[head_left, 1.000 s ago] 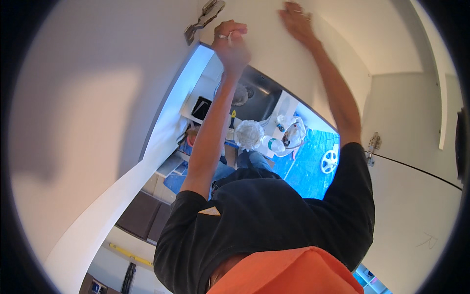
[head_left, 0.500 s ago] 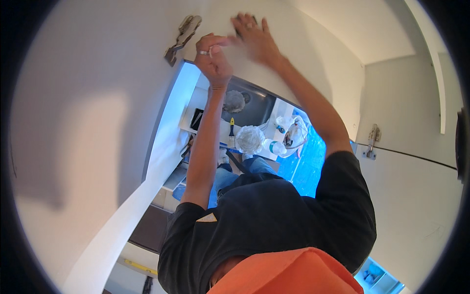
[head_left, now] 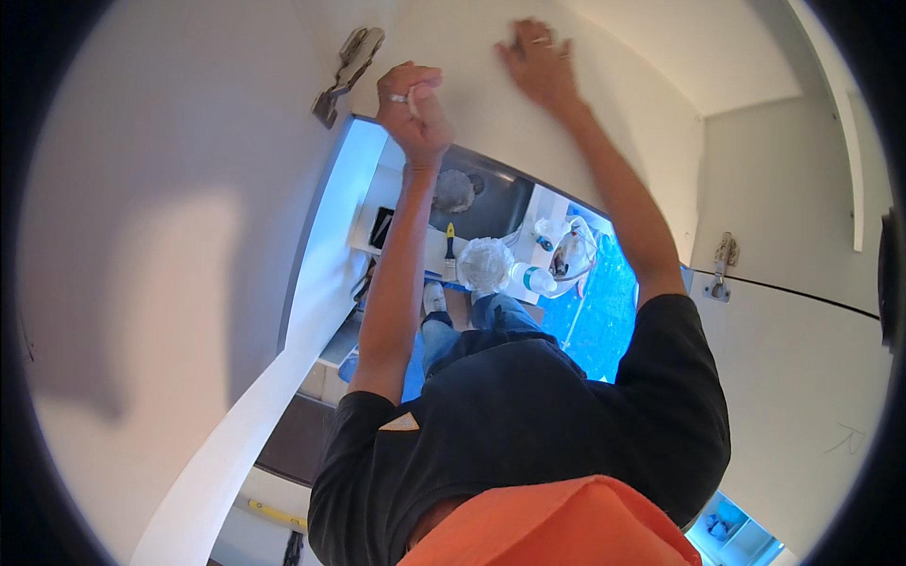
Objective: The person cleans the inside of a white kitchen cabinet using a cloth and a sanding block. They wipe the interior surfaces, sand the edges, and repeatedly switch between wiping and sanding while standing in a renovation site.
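My left hand (head_left: 413,108) is closed in front of the pale cabinet panel (head_left: 462,94), below and right of a metal hinge (head_left: 347,77). A small pale bit shows between its thumb and fingers; what it is I cannot make out. My right hand (head_left: 543,68) reaches farther right, against or just over the same panel, with its fingers spread. Something dark, perhaps shadow, shows beside those fingers. Both hands wear a ring.
Below lie a dark sink (head_left: 491,193), a paintbrush (head_left: 450,253) with a yellow-and-dark handle, crumpled white plastic (head_left: 486,265), a white bottle (head_left: 534,278) and a plastic bag (head_left: 574,253). Cabinet doors enclose both sides; another hinge (head_left: 722,269) juts at right. Blue sheeting (head_left: 609,307) covers the floor.
My right hand has slid right across the panel, away from my left hand. The left hand has hardly moved and stays closed.
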